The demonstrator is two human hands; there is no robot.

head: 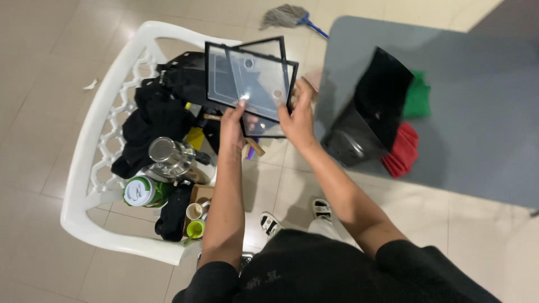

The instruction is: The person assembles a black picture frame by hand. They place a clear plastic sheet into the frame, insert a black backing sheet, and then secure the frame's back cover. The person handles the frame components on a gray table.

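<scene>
I hold two thin transparent panels with black frames [247, 78] in front of me, overlapping at an angle. My left hand [231, 128] grips the lower edge of the front panel, with a fingertip on its clear face. My right hand [297, 119] clasps the panels' right lower corner, thumb along the black frame. The panels hover above the white plastic chair [98, 132] and the tiled floor.
The chair is piled with black clothing [154, 120], a steel jar [168, 154], a green-and-white can [141, 192] and small cups [195, 220]. A grey table [477, 101] at right carries a black bag [370, 112] and green and red cloths. A mop [289, 17] lies beyond.
</scene>
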